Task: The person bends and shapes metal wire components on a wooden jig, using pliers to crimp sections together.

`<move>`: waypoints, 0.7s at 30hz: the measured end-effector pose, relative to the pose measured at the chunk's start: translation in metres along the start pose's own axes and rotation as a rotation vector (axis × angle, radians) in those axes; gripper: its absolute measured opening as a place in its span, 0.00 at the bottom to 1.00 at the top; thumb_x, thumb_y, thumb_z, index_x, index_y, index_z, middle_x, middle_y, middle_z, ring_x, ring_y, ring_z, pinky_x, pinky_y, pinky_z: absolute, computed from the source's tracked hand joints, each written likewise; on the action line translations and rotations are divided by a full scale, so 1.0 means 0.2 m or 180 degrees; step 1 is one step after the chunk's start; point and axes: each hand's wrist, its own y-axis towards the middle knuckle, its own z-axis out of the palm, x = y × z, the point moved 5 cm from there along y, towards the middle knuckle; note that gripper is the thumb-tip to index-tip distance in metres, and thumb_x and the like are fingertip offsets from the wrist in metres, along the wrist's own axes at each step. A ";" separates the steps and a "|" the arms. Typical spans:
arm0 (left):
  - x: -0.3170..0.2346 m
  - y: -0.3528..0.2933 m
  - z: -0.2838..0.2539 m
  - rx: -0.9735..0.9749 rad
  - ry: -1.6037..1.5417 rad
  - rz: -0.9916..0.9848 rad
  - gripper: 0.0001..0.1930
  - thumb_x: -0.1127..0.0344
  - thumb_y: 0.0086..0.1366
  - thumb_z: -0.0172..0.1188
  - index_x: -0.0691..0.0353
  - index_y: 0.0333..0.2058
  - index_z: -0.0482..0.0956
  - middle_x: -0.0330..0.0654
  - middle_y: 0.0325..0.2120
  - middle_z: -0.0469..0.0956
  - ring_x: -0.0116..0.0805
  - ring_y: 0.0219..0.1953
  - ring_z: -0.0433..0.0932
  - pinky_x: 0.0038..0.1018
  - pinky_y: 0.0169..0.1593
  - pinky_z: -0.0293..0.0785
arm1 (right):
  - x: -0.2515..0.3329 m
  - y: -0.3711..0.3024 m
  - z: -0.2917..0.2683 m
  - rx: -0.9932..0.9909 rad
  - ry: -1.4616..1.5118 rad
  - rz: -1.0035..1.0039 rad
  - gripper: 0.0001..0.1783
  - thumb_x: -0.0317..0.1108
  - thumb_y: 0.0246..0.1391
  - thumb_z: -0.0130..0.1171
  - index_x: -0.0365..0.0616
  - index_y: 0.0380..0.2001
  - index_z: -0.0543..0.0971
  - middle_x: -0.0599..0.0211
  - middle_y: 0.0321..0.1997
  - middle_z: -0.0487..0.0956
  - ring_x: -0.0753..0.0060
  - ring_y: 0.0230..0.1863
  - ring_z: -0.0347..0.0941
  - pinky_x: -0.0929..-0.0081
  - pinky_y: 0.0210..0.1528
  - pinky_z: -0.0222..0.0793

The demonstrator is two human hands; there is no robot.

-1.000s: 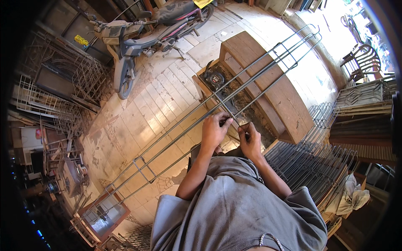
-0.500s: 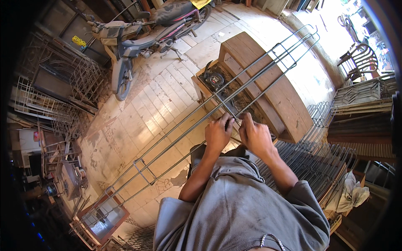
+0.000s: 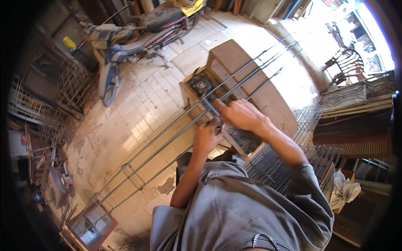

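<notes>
Diagonally, a steel-rod frame (image 3: 243, 82) crosses over the wooden surface (image 3: 278, 106). At its near side, my left hand (image 3: 207, 138) and right hand (image 3: 245, 116) meet the frame, fingers bent; I cannot tell whether either grip is closed.

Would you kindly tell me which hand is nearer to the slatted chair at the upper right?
Right. The right hand is well apart from the slatted chair, below and left of it in the picture; the left hand is lower and farther left.
</notes>
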 end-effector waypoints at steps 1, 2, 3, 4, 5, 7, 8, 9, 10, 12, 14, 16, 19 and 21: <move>0.00 0.00 0.00 -0.0035 0.0033 0.0025 0.09 0.64 0.61 0.62 0.62 0.37 0.77 0.51 0.30 0.83 0.54 0.34 0.82 0.44 0.37 0.78 | -0.01 0.01 0.01 0.0018 -0.0031 -0.0028 0.19 0.33 0.55 0.56 0.39 0.49 0.70 0.56 0.10 0.69 0.48 0.14 0.70 0.57 0.17 0.63; 0.00 0.01 0.01 -0.0034 -0.0107 0.0046 0.10 0.64 0.61 0.62 0.62 0.37 0.77 0.50 0.30 0.83 0.54 0.34 0.82 0.43 0.38 0.78 | -0.02 0.01 0.00 -0.0030 0.0014 -0.0042 0.19 0.34 0.55 0.56 0.39 0.49 0.70 0.56 0.10 0.69 0.48 0.14 0.70 0.57 0.17 0.63; 0.01 0.01 0.01 -0.0034 -0.0226 0.0051 0.10 0.64 0.61 0.63 0.63 0.37 0.77 0.50 0.30 0.83 0.54 0.34 0.82 0.43 0.38 0.78 | -0.02 0.01 0.00 -0.0015 0.0014 -0.0043 0.19 0.34 0.55 0.56 0.39 0.49 0.70 0.56 0.10 0.69 0.49 0.14 0.70 0.57 0.17 0.63; 0.02 0.01 0.02 -0.0001 -0.0356 0.0000 0.10 0.64 0.61 0.63 0.64 0.37 0.77 0.50 0.31 0.83 0.54 0.35 0.82 0.43 0.39 0.78 | -0.02 0.01 0.00 0.0001 0.0033 -0.0060 0.18 0.34 0.56 0.55 0.39 0.49 0.70 0.56 0.10 0.69 0.49 0.14 0.70 0.57 0.17 0.62; 0.03 0.01 0.03 0.0050 -0.0385 -0.0047 0.09 0.66 0.61 0.62 0.65 0.36 0.76 0.50 0.31 0.83 0.54 0.34 0.82 0.43 0.38 0.77 | -0.03 0.01 0.01 0.0063 0.0047 0.0032 0.18 0.34 0.55 0.55 0.40 0.49 0.71 0.56 0.11 0.69 0.48 0.15 0.71 0.56 0.17 0.62; 0.05 0.01 0.04 0.0049 -0.0431 0.0017 0.08 0.67 0.62 0.62 0.64 0.35 0.75 0.50 0.30 0.83 0.54 0.34 0.81 0.43 0.37 0.76 | -0.03 0.00 0.00 0.0029 0.0074 0.0024 0.19 0.34 0.55 0.55 0.40 0.49 0.70 0.55 0.11 0.69 0.48 0.15 0.71 0.55 0.18 0.63; 0.05 0.01 0.04 0.0046 -0.0533 0.0049 0.08 0.68 0.62 0.62 0.64 0.35 0.75 0.50 0.30 0.83 0.54 0.34 0.81 0.44 0.37 0.76 | -0.03 0.00 0.00 0.0008 0.0080 0.0029 0.19 0.33 0.54 0.55 0.41 0.49 0.70 0.54 0.11 0.69 0.48 0.15 0.71 0.55 0.18 0.63; 0.06 0.01 0.05 0.0072 -0.0454 0.0034 0.07 0.68 0.62 0.62 0.64 0.35 0.75 0.50 0.30 0.82 0.54 0.34 0.81 0.44 0.37 0.76 | -0.04 0.00 0.00 -0.0016 0.0108 0.0025 0.19 0.33 0.54 0.55 0.41 0.49 0.70 0.54 0.11 0.69 0.47 0.15 0.71 0.55 0.18 0.63; 0.07 0.01 0.05 0.0075 -0.0439 0.0037 0.07 0.68 0.62 0.62 0.64 0.35 0.75 0.50 0.29 0.82 0.54 0.33 0.81 0.44 0.36 0.75 | -0.04 0.00 0.00 -0.0040 0.0134 0.0021 0.19 0.33 0.54 0.55 0.41 0.49 0.71 0.54 0.11 0.69 0.47 0.15 0.71 0.55 0.18 0.63; 0.06 0.01 0.05 0.0005 -0.0484 0.0139 0.08 0.66 0.63 0.62 0.64 0.34 0.74 0.51 0.28 0.82 0.56 0.32 0.80 0.45 0.35 0.75 | -0.06 0.00 0.00 -0.0038 0.0194 0.0032 0.19 0.33 0.54 0.56 0.41 0.49 0.71 0.54 0.12 0.70 0.47 0.16 0.71 0.54 0.18 0.63; 0.04 0.02 0.04 -0.0114 -0.0693 0.0319 0.11 0.62 0.64 0.62 0.63 0.34 0.71 0.52 0.26 0.80 0.59 0.29 0.79 0.47 0.32 0.74 | -0.09 0.01 0.01 -0.0025 0.0264 0.0056 0.19 0.33 0.54 0.55 0.41 0.49 0.71 0.53 0.13 0.70 0.47 0.16 0.72 0.54 0.18 0.63; 0.03 0.02 0.03 -0.0194 -0.0384 0.0335 0.14 0.58 0.63 0.63 0.62 0.35 0.73 0.53 0.25 0.80 0.58 0.28 0.79 0.47 0.31 0.74 | -0.11 0.02 0.02 -0.0083 0.0257 -0.0005 0.18 0.33 0.54 0.56 0.40 0.48 0.71 0.52 0.14 0.72 0.47 0.18 0.73 0.54 0.20 0.65; 0.03 0.02 0.04 -0.0163 -0.0111 -0.0006 0.16 0.54 0.60 0.66 0.61 0.33 0.76 0.49 0.24 0.81 0.54 0.27 0.80 0.43 0.30 0.74 | -0.13 0.03 0.01 -0.0220 0.0548 -0.0085 0.17 0.35 0.55 0.58 0.39 0.46 0.72 0.50 0.17 0.74 0.46 0.21 0.75 0.55 0.24 0.69; 0.02 0.02 0.04 -0.0307 -0.0039 -0.0154 0.16 0.53 0.59 0.67 0.61 0.31 0.78 0.46 0.23 0.82 0.51 0.24 0.81 0.42 0.27 0.74 | -0.14 0.03 0.00 -0.0273 0.0784 0.0008 0.17 0.37 0.56 0.61 0.39 0.44 0.72 0.49 0.19 0.76 0.45 0.24 0.76 0.55 0.28 0.71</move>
